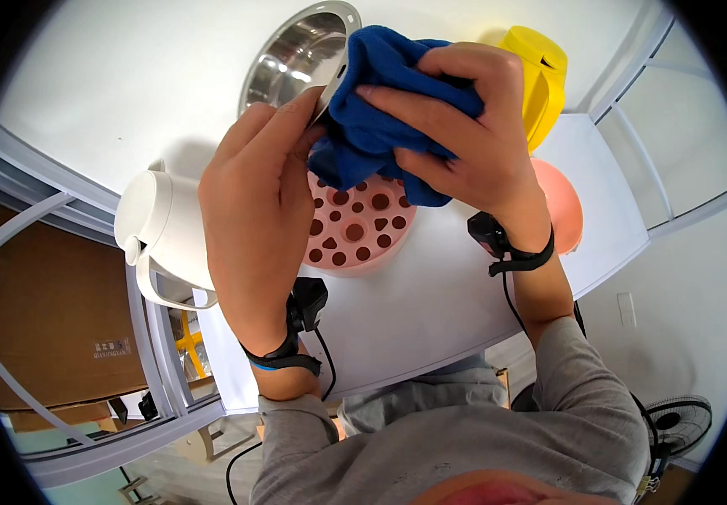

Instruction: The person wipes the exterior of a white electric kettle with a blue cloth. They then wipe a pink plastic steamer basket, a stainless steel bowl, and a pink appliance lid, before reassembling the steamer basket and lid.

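Observation:
My left hand (pixel 262 208) pinches the rim of a shiny stainless steel bowl (pixel 297 63), which is tilted on its side with its hollow facing left. My right hand (pixel 464 120) grips a bunched blue cloth (pixel 388 107) and presses it against the bowl's rim and outer side. The cloth hides much of the bowl's right side. Below the cloth, a round pink tray with many holes (pixel 354 232) lies on the white table (pixel 401 322), partly covered by the cloth and my left hand.
A white lidded jug (pixel 174 233) is at the left, beside my left hand. At the right are a yellow lidded jug (pixel 537 82) and a coral-coloured round dish (pixel 559 205). Cables hang from black devices on both wrists. A fan (pixel 679 420) is at the lower right.

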{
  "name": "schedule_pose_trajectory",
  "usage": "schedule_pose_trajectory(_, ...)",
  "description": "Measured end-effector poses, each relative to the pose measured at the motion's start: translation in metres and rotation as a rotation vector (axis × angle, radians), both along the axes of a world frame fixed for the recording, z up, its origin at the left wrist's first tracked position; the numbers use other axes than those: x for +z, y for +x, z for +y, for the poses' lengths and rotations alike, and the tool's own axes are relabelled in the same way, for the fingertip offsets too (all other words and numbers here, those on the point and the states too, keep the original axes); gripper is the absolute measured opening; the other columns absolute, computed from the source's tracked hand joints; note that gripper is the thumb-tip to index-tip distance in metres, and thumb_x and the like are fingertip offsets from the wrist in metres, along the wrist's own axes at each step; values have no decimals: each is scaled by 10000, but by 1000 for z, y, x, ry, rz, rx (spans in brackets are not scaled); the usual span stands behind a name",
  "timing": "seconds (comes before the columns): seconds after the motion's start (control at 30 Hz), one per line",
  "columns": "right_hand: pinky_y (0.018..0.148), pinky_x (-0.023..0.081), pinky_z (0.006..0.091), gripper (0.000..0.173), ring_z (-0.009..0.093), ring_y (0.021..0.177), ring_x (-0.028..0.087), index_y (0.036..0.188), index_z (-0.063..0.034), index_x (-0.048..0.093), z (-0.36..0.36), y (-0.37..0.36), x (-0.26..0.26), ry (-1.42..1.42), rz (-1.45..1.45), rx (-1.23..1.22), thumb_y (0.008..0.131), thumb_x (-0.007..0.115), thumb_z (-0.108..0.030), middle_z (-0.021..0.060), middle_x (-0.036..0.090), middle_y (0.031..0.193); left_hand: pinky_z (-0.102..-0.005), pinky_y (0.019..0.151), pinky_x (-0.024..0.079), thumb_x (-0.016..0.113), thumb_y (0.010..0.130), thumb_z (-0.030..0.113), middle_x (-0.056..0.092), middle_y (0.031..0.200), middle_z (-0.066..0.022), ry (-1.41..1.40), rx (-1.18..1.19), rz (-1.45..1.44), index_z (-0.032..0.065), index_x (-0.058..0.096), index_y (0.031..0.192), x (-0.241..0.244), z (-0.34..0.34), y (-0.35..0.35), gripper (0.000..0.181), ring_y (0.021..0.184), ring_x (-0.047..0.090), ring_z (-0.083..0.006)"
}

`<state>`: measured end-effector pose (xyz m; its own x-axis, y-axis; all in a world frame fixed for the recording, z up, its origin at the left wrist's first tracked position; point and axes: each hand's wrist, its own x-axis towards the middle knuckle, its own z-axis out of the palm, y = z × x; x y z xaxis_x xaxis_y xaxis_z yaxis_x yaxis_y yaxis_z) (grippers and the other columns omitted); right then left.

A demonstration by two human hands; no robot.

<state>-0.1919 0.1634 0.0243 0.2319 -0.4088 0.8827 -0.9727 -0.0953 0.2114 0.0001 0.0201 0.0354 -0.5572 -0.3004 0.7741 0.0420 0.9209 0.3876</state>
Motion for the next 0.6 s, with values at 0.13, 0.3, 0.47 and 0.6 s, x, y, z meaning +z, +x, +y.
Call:
schedule_pose_trajectory(0.13,1036,480,410,551,298,1194,585,1238,-164,827,1,5,1,4,-67,-93,690,791,-122,79,639,1340,-362,737,563,621,899,-167,647,913,-140,-52,3,-49,-20,742,1254,3,0,3,403,829,729,-297)
schedule_pose_trajectory(0.3,1050,508,426,565,320,1216,635,1259,-74,788,1,-7,5,29,-102,-44,695,757,-64,98,683,1394,-347,782,570,603,906,-185,658,925,-137,37,-81,-95,-26,740,1276,4,1,7,426,878,733,-254)
schedule_pose_trajectory(0.47,1037,546,430,527,346,1215,668,1248,-46,784,7,-1,10,104,-71,84,721,766,-70,122,691,1380,-364,768,590,576,882,-207,649,932,-158,33,-81,-81,-30,736,1244,5,4,7,434,869,754,-295)
schedule_pose_trajectory(0.6,1040,550,419,508,343,1196,688,1247,-40,779,5,-2,7,78,-94,164,742,741,-63,121,693,1371,-349,757,579,585,886,-203,655,942,-161,31,-75,-71,-37,713,1194,7,6,7,372,843,738,-304)
